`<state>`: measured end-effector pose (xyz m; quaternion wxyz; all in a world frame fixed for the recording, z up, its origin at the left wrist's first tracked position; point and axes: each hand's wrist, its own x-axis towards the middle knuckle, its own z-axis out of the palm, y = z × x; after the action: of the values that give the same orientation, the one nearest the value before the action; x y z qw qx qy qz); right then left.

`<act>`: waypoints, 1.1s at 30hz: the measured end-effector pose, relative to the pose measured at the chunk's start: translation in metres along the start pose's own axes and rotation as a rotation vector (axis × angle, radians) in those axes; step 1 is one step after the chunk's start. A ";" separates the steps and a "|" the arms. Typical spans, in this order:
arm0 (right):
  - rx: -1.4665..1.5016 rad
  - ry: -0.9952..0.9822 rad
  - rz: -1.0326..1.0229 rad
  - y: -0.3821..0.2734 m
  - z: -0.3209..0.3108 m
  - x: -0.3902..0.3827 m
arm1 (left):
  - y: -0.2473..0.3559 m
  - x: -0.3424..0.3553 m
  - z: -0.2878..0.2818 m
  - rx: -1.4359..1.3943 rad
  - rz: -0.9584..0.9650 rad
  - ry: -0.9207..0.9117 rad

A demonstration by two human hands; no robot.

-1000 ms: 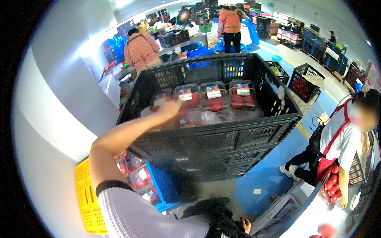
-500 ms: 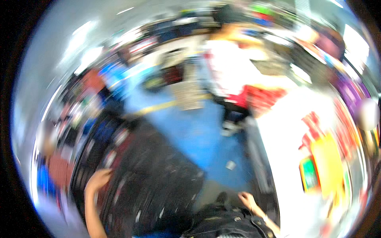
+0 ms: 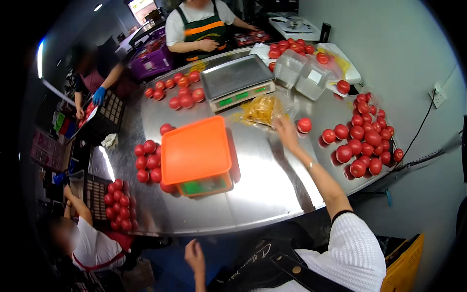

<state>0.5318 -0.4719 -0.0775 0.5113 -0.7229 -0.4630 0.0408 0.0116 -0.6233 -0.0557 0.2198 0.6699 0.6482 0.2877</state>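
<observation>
My right hand (image 3: 284,127) is closed on the edge of a clear plastic bag of yellow bands (image 3: 258,109) on the steel table (image 3: 262,194). A single tomato (image 3: 304,125) lies right beside it. My left hand (image 3: 194,258) is low at the near table edge, loosely curled and empty. An orange scale with a flat top (image 3: 194,148) stands left of centre, with tomatoes (image 3: 143,160) around its left side. Behind the bag are a steel-topped scale (image 3: 237,78) and clear plastic boxes (image 3: 311,82). A large group of tomatoes (image 3: 369,141) lies at the right.
An aproned co-worker (image 3: 194,34) stands across the table beside a purple crate (image 3: 148,58). Another, in blue gloves (image 3: 97,95), handles a black crate (image 3: 109,117). A third (image 3: 97,246) works at lower left. A wall (image 3: 413,82) with a cord bounds the right; a yellow crate (image 3: 404,267) sits behind me.
My view has swung right from the stacked black crates to the steel table. My left hand has left the packed crate; my right hand is now out at the bag of bands.
</observation>
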 end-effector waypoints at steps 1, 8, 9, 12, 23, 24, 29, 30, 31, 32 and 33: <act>-0.051 -0.027 0.004 0.025 -0.013 0.040 | -0.002 0.009 0.038 -0.028 0.075 -0.041; -0.551 0.174 -0.477 0.151 -0.012 0.231 | -0.002 0.033 0.154 -0.067 -0.128 -0.071; -0.668 0.059 -0.379 0.158 -0.015 0.248 | 0.017 0.033 0.154 0.086 -0.054 0.015; -0.533 0.064 -0.309 0.195 -0.018 0.282 | 0.035 0.039 0.156 0.163 -0.193 0.016; -0.434 0.135 -0.232 0.203 -0.032 0.302 | 0.033 0.040 0.157 0.255 -0.223 -0.054; -0.423 0.251 -0.288 0.199 -0.035 0.303 | 0.033 0.041 0.156 0.258 -0.228 -0.065; -0.196 0.412 -0.450 0.058 -0.070 0.233 | 0.032 0.033 0.155 0.271 -0.227 -0.027; -0.223 0.376 -0.603 0.049 -0.069 0.199 | 0.034 0.034 0.154 0.259 -0.208 -0.025; -0.255 0.343 -0.763 0.040 -0.069 0.160 | 0.034 0.036 0.154 0.238 -0.186 -0.020; -0.064 0.180 -0.812 0.028 -0.069 0.119 | 0.026 0.040 0.157 0.235 -0.126 -0.024; -0.132 -0.012 -0.920 0.000 -0.069 0.083 | 0.016 0.031 0.161 0.248 -0.108 -0.012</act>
<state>0.6157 -0.4611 -0.0098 0.4265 -0.4733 -0.7400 -0.2156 0.1310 -0.5809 -0.1605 0.1544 0.6577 0.7126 0.1893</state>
